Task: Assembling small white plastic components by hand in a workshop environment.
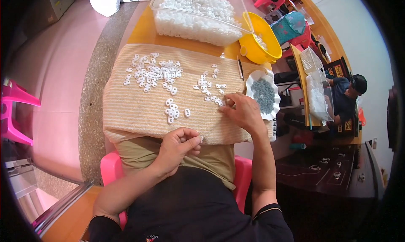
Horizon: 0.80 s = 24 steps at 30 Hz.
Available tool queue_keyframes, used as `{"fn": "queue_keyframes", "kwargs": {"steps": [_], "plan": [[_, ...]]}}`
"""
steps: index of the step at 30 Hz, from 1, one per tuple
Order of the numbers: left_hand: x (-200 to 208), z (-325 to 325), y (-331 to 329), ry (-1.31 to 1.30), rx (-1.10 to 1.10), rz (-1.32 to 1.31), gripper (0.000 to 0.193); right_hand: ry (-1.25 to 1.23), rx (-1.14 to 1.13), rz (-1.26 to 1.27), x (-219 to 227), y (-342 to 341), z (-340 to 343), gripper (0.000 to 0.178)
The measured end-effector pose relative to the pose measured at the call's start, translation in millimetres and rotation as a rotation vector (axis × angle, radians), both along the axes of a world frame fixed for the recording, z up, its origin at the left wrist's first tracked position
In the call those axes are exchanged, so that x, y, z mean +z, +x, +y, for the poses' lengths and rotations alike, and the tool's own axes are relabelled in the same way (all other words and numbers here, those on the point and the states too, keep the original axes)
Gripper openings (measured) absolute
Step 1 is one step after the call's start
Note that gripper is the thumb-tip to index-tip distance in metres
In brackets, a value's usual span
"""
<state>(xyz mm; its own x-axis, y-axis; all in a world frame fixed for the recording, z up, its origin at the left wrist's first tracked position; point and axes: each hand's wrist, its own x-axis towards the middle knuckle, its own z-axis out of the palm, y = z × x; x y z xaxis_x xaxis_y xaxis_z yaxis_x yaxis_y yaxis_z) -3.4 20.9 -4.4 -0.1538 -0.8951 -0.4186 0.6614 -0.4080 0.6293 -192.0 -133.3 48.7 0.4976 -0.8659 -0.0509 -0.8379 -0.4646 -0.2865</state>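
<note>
My left hand [179, 149] is closed near the front edge of a striped beige towel [130, 111], pinching a small white plastic piece [201, 138] between thumb and fingers; most of the piece is covered. Farther right, my right hand [244, 112] rests on the towel, its thumb and forefinger curled round another small white piece [221, 103] at the edge of a scattered group. Loose white two-hole pieces [154, 75] form a big pile at the far left, with a smaller cluster [172, 111] nearer me. A white scalloped dish [275, 102] of small grey parts stands right of my right hand.
A clear bin [202, 35] heaped with white pieces stands beyond the towel, beside a yellow basin [276, 52]. A thin dark pen-like tool [240, 69] lies near the dish. At right, a person in a cap [358, 84] sits by another table with a bin [319, 96].
</note>
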Motion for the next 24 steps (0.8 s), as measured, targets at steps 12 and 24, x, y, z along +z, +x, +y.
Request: {"fn": "queue_keyframes", "kwargs": {"steps": [12, 24], "plan": [[0, 0, 1, -0.015, -0.013, -0.027, 0.012, -0.019, 0.029, -0.092, -8, 7, -4, 0.02], [-2, 1, 0, -0.033, -0.013, -0.026, 0.012, -0.262, 0.003, -0.296, -11, 9, -11, 0.02]]}}
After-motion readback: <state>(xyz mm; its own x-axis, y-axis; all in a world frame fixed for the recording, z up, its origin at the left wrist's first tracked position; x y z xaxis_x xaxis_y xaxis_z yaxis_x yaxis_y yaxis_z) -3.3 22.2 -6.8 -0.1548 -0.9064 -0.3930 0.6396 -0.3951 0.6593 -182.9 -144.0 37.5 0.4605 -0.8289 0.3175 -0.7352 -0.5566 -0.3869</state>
